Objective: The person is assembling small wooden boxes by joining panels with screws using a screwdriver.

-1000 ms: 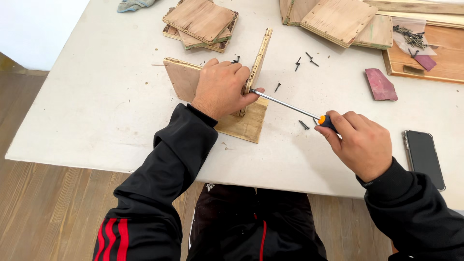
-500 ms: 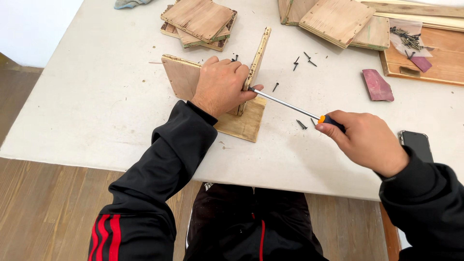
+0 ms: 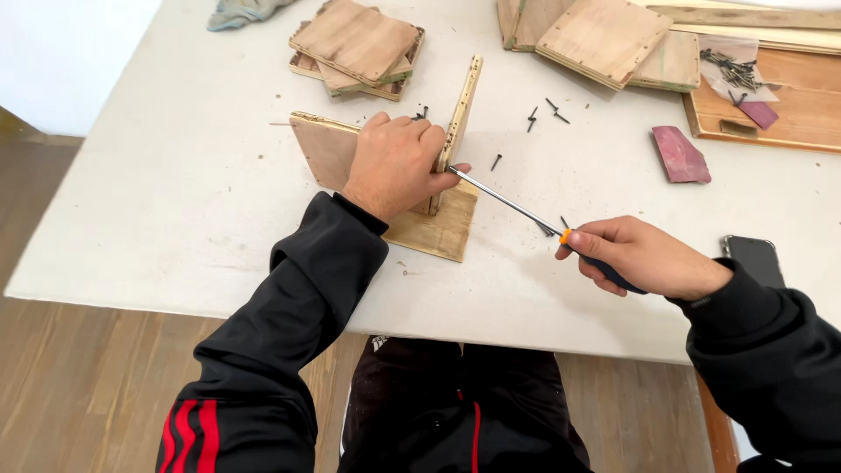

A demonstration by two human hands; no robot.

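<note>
My left hand (image 3: 399, 165) grips a small plywood assembly (image 3: 438, 223): an upright panel (image 3: 460, 109) standing on a flat base piece, with a second board (image 3: 322, 149) leaning at its left. The thumb presses the upright's right face. My right hand (image 3: 638, 257) is closed around the dark, orange-collared handle of a screwdriver (image 3: 508, 201). Its long metal shaft slants up to the left, and the tip meets the upright panel right beside my left thumb.
Several loose dark screws (image 3: 543, 114) lie on the white table (image 3: 158, 201). Stacks of plywood squares (image 3: 355, 48) (image 3: 604, 39) sit at the back. A red sanding block (image 3: 679, 156), a wooden tray (image 3: 793, 109) with a bag of screws (image 3: 731, 68), and a phone (image 3: 758, 260) are at the right.
My right hand has shifted slightly on the screwdriver handle while the tip stays at the upright panel. My left hand keeps its hold on the assembly.
</note>
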